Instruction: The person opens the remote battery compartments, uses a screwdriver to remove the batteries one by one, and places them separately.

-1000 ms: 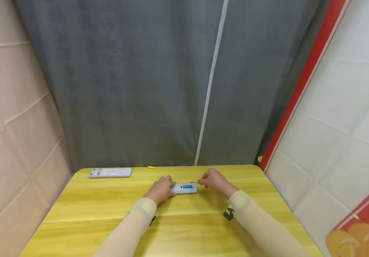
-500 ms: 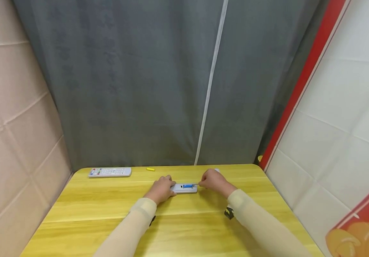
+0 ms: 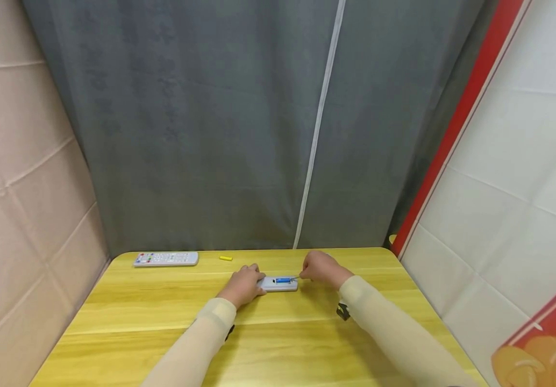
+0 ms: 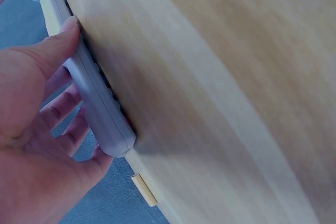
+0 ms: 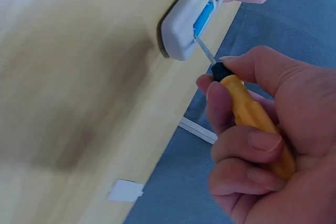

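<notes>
A grey-white remote control [image 3: 280, 286] lies buttons down on the wooden table, its battery bay uncovered and a blue battery [image 5: 203, 18] inside. My left hand [image 3: 244, 285] grips the remote's left end, thumb on the near side and fingers along the far side in the left wrist view [image 4: 47, 98]. In my right hand [image 3: 323, 267] is a screwdriver [image 5: 252, 111] with a yellow handle and black collar, the fingers curled round it. Its thin metal shaft [image 5: 206, 50] points into the bay, the tip right at the battery's end.
Another remote control [image 3: 165, 259], buttons up, lies at the table's back left. A small yellow cylinder [image 3: 226, 258] is near the back edge. The battery cover-like white piece [image 5: 126, 190] lies by that edge, right of the remote. A grey curtain [image 3: 210, 134] hangs behind.
The screwdriver's tip has moved from just above the remote down into its battery bay. The small yellow cylinder has shifted slightly toward me and left. My left hand stays put.
</notes>
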Demonstrator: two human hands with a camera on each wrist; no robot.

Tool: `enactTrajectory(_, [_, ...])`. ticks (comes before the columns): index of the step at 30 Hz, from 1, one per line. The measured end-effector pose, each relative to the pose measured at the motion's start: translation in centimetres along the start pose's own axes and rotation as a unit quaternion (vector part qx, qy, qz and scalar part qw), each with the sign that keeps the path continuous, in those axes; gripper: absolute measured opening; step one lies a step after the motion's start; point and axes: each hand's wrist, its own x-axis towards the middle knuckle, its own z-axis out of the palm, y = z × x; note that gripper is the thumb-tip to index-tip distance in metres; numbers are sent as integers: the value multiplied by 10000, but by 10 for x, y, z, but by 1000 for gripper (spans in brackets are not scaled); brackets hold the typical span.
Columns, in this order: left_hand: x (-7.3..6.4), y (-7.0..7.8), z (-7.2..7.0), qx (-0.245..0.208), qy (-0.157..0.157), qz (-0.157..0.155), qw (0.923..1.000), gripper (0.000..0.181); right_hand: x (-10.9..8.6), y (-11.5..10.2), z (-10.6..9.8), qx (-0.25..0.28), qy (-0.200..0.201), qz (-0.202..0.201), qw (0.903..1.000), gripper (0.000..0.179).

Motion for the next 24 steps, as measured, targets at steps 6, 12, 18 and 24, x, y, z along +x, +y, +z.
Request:
enactTrajectory(6, [-3, 0, 0, 18, 35, 58, 10000, 48, 12, -17, -9, -641, -241, 66, 9976, 21])
enactTrajectory(12, [-1, 0, 1, -63, 7, 30, 10000, 48, 26, -38, -9, -1651, -442, 46, 9853, 23])
enactTrajectory(18, [2, -2, 3, -43, 7, 67, 10000, 48, 29, -58, -10, -2187, -517, -24, 9744, 23])
enactTrajectory(24, [4, -6, 5, -66, 55, 74, 9999, 48, 33, -56, -13, -2062, -548, -196, 9768, 21])
